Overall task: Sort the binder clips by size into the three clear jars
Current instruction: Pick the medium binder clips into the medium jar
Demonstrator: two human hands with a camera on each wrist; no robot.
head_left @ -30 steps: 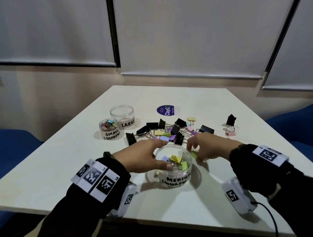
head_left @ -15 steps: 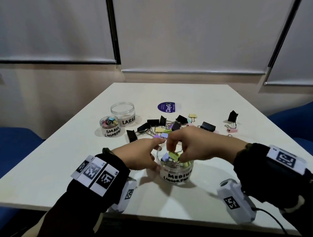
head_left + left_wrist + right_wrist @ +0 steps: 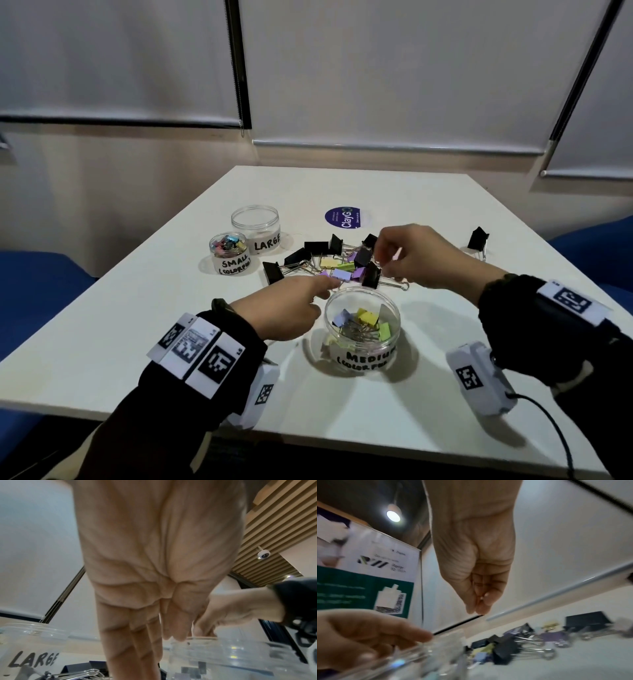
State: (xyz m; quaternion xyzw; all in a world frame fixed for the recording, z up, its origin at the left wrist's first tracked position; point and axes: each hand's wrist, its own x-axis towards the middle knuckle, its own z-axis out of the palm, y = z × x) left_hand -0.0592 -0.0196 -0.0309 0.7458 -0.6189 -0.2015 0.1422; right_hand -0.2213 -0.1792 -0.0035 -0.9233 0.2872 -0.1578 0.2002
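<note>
The clear jar marked MEDIUM (image 3: 363, 359) stands near me on the table with several pastel clips inside. My left hand (image 3: 325, 291) lies just left of its rim with fingers (image 3: 145, 642) straight, the index tip at a lavender clip (image 3: 342, 274). My right hand (image 3: 378, 253) hovers over the pile of black and pastel clips (image 3: 371, 274) behind the jar. Its fingertips (image 3: 476, 610) are pressed together and nothing shows between them. The SMALL jar (image 3: 229, 263), holding several tiny coloured clips, and the empty LARGE jar (image 3: 257, 240) stand at the left rear.
A lone black clip (image 3: 478, 238) sits apart at the right rear. A round purple sticker (image 3: 346, 217) lies behind the pile. Blue seats flank the white table (image 3: 102, 342).
My right hand went from the table beside the MEDIUM jar, over its mouth, then back above the pile. My left hand left the jar's side and reached forward to the lavender clip.
</note>
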